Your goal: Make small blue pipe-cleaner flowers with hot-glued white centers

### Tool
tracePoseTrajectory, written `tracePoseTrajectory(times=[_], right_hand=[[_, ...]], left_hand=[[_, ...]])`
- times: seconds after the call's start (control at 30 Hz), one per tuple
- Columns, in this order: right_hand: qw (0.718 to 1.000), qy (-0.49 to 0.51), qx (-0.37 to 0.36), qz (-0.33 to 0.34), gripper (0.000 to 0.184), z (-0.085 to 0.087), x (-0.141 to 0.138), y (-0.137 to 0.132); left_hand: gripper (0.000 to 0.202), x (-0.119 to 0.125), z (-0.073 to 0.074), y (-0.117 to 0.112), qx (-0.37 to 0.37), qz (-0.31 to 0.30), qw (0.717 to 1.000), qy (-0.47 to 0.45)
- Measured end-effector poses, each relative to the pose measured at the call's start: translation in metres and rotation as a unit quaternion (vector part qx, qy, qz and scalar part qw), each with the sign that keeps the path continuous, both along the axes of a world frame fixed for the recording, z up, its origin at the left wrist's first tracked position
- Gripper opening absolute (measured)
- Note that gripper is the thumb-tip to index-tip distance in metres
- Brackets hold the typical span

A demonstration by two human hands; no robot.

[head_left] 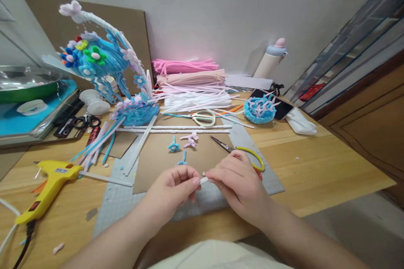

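Between my fingertips I hold a short white piece (204,180), which looks like a bit of pipe cleaner. My left hand (179,185) pinches its left end and my right hand (235,178) pinches the other. Both hands are over the front of a brown cardboard sheet (154,168) on a grey cutting mat (107,201). Just beyond them lie small blue pipe-cleaner flowers (173,146) and pale pink ones (191,139). Yellow-handled scissors (249,153) lie partly behind my right hand.
A yellow glue gun (50,185) lies at left. Behind it stands a blue fuzzy flower-covered sculpture (104,59). Bundles of pink and white pipe cleaners (189,77) lie along the wall. Cream-handled scissors (203,118), a blue fuzzy piece (259,109), a phone (282,109) and a bottle (271,59) are farther back.
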State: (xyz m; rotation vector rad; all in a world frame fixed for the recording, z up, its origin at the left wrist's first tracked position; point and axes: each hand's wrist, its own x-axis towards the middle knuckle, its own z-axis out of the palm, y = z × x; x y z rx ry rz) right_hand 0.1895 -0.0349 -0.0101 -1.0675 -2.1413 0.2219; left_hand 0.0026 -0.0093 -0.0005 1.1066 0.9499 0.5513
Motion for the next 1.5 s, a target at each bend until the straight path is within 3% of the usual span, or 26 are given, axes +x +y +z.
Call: tracePoseTrajectory(times=[0.13, 0.4, 0.8, 1.07, 1.2, 1.33, 1.4, 1.5], right_hand=[[1.000, -0.005, 0.002, 0.007, 0.015, -0.002, 0.001, 0.001], [0.999, -0.035, 0.027, -0.009, 0.014, -0.002, -0.004, 0.000], [0.998, -0.051, 0.025, -0.004, 0.015, 0.001, -0.007, -0.002], [0.999, -0.020, 0.008, -0.028, 0.014, -0.003, -0.006, 0.000], [0.995, -0.088, 0.009, -0.037, 0.018, -0.007, -0.016, -0.006], [0.986, -0.164, 0.017, 0.002, 0.022, -0.001, -0.026, -0.015], [0.989, -0.143, 0.004, 0.030, 0.022, 0.006, -0.025, -0.015], [0.998, -0.046, -0.040, 0.025, 0.017, 0.015, -0.020, -0.010]], left_hand=[[0.030, 0.002, 0.002, 0.002, -0.024, 0.012, 1.000, 0.011], [0.027, 0.002, -0.011, 0.001, -0.020, 0.030, 0.999, 0.014], [0.019, 0.003, -0.002, 0.003, -0.021, 0.011, 0.999, 0.041], [0.018, 0.000, -0.002, 0.000, 0.030, 0.019, 0.999, 0.012], [0.012, -0.002, -0.002, -0.002, 0.133, 0.029, 0.989, 0.059], [0.012, -0.005, -0.004, -0.003, 0.353, -0.007, 0.914, 0.198], [0.013, -0.006, -0.004, -0.004, 0.397, -0.034, 0.893, 0.208], [0.015, -0.006, -0.002, -0.005, 0.406, -0.051, 0.893, 0.189]])
